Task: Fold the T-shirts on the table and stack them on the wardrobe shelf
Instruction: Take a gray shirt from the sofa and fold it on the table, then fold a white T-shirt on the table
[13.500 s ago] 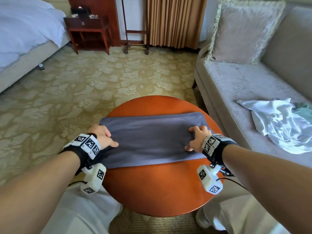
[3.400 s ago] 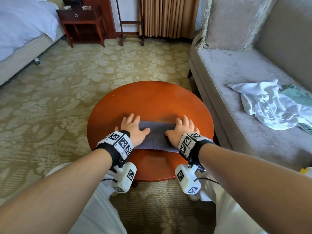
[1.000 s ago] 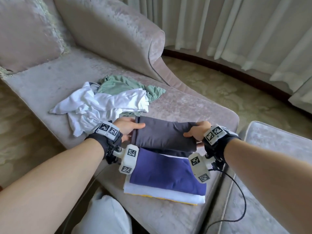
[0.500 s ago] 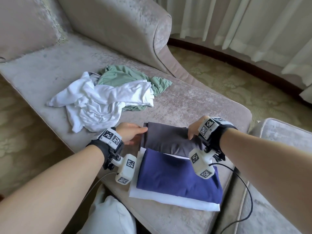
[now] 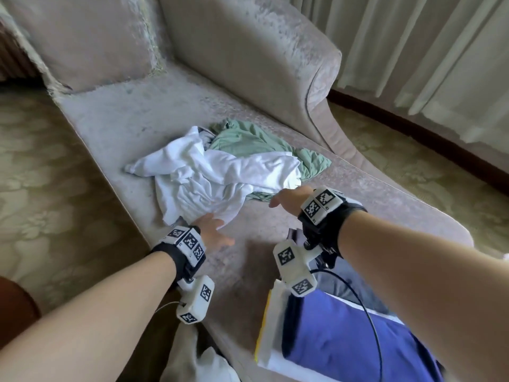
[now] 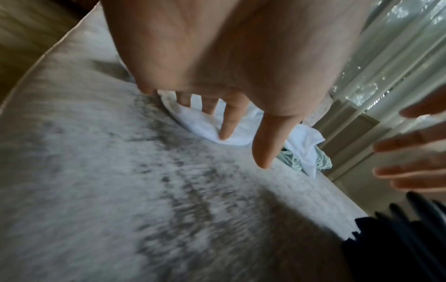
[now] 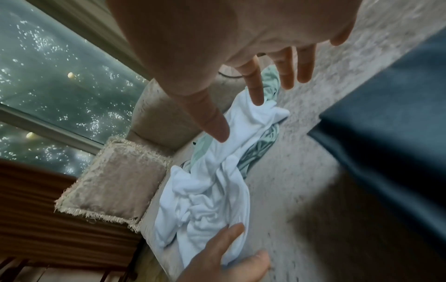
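A crumpled white T-shirt [image 5: 214,177] lies on the couch seat, partly over a crumpled green T-shirt [image 5: 256,142]. My left hand [image 5: 216,230] hovers open at the white shirt's near edge, with its fingers [image 6: 233,122] spread over the cloth and nothing held. My right hand [image 5: 285,198] is open too, and its fingers [image 7: 253,85] stretch toward the spot where the white shirt [image 7: 210,190] and the green shirt [image 7: 270,80] meet. A stack of folded shirts [image 5: 344,340] sits at the lower right, with a blue one over a white one. My right forearm hides most of the folded grey shirt [image 7: 398,133] on top.
The beige couch [image 5: 132,119] runs from upper left to lower right, with a fringed cushion [image 5: 91,37] at its far end. Pale curtains [image 5: 427,51] hang at the back right. Patterned carpet [image 5: 41,161] lies to the left, and a round wooden table's edge [image 5: 13,307] shows at the lower left.
Both hands have let go of the folded grey shirt, which now lies on the stack. They have moved away to the left and forward, open, toward the crumpled white shirt.
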`<state>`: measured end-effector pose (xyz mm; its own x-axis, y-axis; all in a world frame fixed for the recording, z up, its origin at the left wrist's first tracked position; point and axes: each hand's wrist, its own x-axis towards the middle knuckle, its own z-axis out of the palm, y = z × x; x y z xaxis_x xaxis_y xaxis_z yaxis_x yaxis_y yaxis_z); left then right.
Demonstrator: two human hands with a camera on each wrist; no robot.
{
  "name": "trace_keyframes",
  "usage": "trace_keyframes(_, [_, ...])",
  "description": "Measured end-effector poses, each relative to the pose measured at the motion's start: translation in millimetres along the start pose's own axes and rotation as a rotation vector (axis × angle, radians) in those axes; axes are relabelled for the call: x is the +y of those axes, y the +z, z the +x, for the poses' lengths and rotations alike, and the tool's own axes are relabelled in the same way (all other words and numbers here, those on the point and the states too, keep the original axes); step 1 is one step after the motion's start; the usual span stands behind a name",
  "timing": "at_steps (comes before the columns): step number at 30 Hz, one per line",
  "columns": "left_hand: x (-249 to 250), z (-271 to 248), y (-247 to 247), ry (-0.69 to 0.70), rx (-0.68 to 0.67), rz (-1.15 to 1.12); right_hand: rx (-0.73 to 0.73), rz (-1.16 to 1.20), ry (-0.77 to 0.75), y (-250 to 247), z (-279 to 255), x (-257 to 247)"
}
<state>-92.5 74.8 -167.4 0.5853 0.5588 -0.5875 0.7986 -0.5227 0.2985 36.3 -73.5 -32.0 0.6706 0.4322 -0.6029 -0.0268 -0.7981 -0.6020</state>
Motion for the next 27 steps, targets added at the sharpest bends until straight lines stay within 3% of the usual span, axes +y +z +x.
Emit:
trace_keyframes(5, [-16.1, -14.8, -7.1, 0.006, 0.106, 0.113, 0.005, -0.087, -0.007, 31.4, 2.9, -18.1])
trace_keyframes(8, [-26.4, -20.9, -12.3, -0.029, 0.236, -0.127, -0.019, -0.131, -0.012, 44.3, -1.0, -24.7])
trace_keyframes(11, [-30.2, -37.8, -22.1, -0.036, 0.359, -0.548, 0.010, -0.208, -0.045, 52.9, -6.9, -30.0])
trace_keyframes(15, [-25.5, -85.4, -57.5, 0.083, 0.366, -0.947, -0.048, -0.254, -0.120, 74.1, -13.0, -33.6])
trace_keyframes(19, [-28.0, -137.4, -82.7, 0.214, 0.287, -1.310, -0.175, -0.305, -0.238, 99.4, -46.0, -44.0])
trace_keyframes(23, [-40.7, -194.0, -105.9, 0.358, 0.284, -1.454, -0.182, -0.375, -0.387, 119.5, -93.2, -55.6])
trace_keyframes(27, [-64.5, -253.0, -128.2, 0.430, 0.377, -1.529, -0.010, -0.340, -0.523, 129.7, -146.3, -81.7])
